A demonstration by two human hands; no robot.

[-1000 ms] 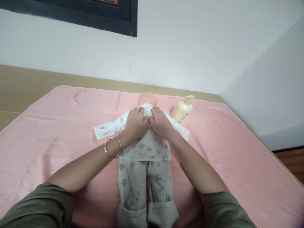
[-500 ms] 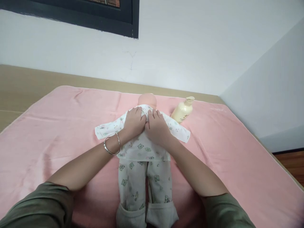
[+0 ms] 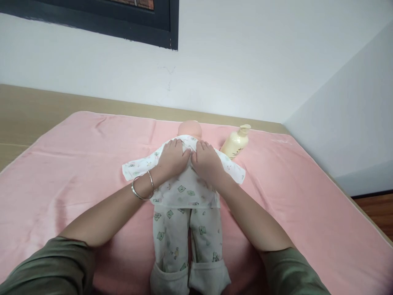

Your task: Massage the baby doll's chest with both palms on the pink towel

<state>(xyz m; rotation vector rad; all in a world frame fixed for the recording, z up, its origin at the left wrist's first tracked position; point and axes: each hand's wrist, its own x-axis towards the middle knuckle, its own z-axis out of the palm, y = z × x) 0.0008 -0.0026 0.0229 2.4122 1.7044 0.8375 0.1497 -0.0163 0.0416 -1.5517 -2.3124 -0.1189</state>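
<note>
Doll [image 3: 189, 128] already has top [image 3: 184, 191] and pants [image 3: 172, 239] on; left hand [image 3: 173, 159] and right hand [image 3: 208, 163] rest on the top, grip flat, nothing held. Pressing looks unfinished imo.

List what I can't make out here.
All in the head view:
1. Undersides of the left hand and right hand: hidden by their backs, so whether they grip the shirt is unclear.
2. Face of the doll: turned out of sight.
3. Base of the bottle: behind the sleeve.
4. Its print: too small.
5. Lower ends of the cuffs: cut off by the bottom edge.
</note>
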